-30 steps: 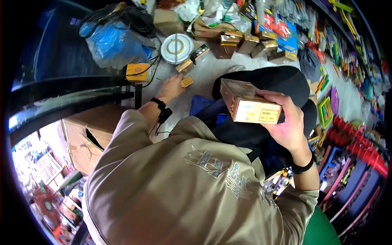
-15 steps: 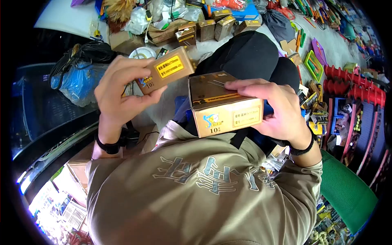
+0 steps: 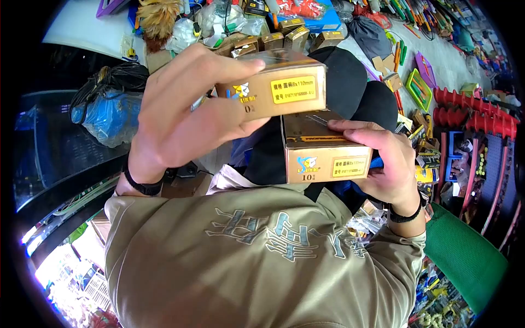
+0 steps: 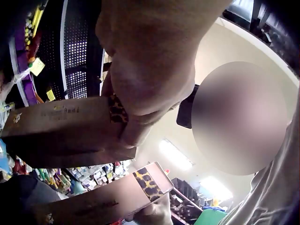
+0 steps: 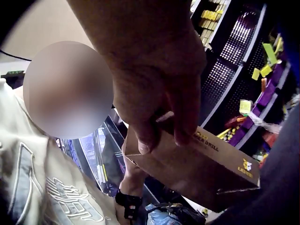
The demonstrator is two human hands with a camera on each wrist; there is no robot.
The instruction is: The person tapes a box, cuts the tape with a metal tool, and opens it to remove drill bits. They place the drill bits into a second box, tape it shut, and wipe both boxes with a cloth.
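Two brown cardboard drill bit boxes are held up before the chest, printed end faces toward the head camera. My left hand (image 3: 164,128) grips the left box (image 3: 268,101), which has a yellow label (image 3: 295,88), between fingers above and thumb below. My right hand (image 3: 389,158) holds the other box (image 3: 328,167), fingers over its top and thumb beneath. In the head view, the left box overlaps the back corner of the right one. Leopard-print bands show on the left box (image 4: 61,126) and the right box (image 4: 103,199) in the left wrist view. "DRILL" lettering marks the right box (image 5: 197,164) in the right wrist view.
Several similar boxes (image 3: 328,39) stand on the floor beyond the knees. A blue plastic bag (image 3: 109,117) with black cables lies at the left. Red spiral augers (image 3: 476,123) and a green mesh chair part (image 3: 462,254) are at the right.
My left hand reached to a small box on the floor, then lifted it beside the right box. It now holds it higher, nearer the head camera and further right. The right hand keeps its box.
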